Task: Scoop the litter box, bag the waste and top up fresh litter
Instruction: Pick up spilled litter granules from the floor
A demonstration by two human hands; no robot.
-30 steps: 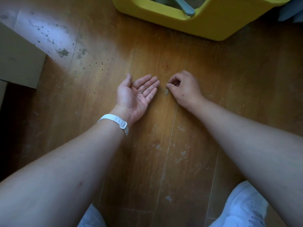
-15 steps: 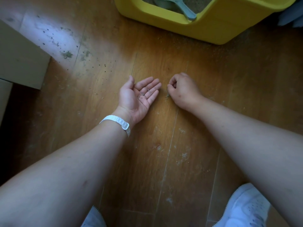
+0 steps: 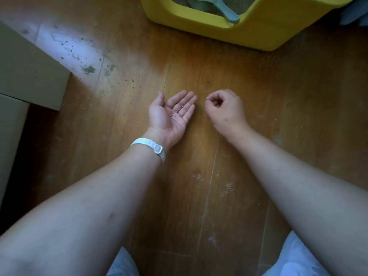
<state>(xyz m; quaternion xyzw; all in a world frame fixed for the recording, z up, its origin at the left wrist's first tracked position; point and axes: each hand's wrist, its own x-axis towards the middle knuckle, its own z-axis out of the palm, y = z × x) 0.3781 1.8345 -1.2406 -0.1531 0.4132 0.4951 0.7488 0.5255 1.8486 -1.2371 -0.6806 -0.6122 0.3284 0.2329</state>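
My left hand (image 3: 169,118) lies palm up on the wooden floor with straight fingers, and a few small litter grains (image 3: 176,112) rest in its palm. My right hand (image 3: 228,110) hovers just to the right of it with curled fingers, thumb and forefinger pinched on a tiny litter grain. A few loose grains (image 3: 205,116) lie on the floor between the hands. The yellow litter box (image 3: 219,30) stands at the top of the view. A grey-blue scoop (image 3: 226,9) rests in the litter inside it, handle on the rim.
Scattered litter and dust (image 3: 88,69) mark the floor at the upper left. A cardboard box (image 3: 25,70) stands along the left edge. My white shoes (image 3: 294,259) are at the bottom. Dark cloth (image 3: 356,12) shows at the top right corner.
My right hand has lifted off the floor spot beside my left fingertips, its thumb and forefinger still pinched. The view has tilted up, showing more of the litter box and scoop.
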